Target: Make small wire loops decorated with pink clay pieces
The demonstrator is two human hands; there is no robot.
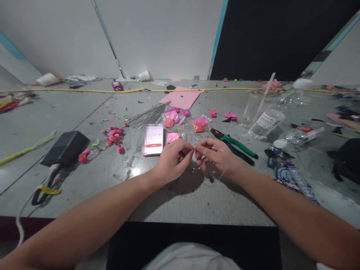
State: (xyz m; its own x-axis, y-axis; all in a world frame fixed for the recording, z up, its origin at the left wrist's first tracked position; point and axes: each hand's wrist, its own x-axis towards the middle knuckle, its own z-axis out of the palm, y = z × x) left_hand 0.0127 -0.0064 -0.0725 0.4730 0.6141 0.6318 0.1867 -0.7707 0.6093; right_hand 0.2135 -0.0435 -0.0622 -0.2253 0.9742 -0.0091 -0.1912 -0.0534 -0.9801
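Observation:
My left hand (176, 157) is closed in a pinch, its thumb and forefinger meeting the fingertips of my right hand (215, 153). A tiny reddish bit shows between the fingertips, too small to name. My right hand is closed around a thin clear or silvery wire (197, 168), which loops below the fingers and sticks out past the hand. Behind my left hand lie a lit phone (154, 140) and a small bag of pink clay (173, 137). Pliers with green and black handles (234, 145) rest just beyond my right hand.
Grey wires (153, 113) fan out behind the phone, near a pink sheet (181, 98). Pink and red clay blossoms (114, 135) and a black power adapter (66, 148) lie left. At right stand a plastic cup (250, 112) and a water bottle (267, 120), near keychains (292, 176).

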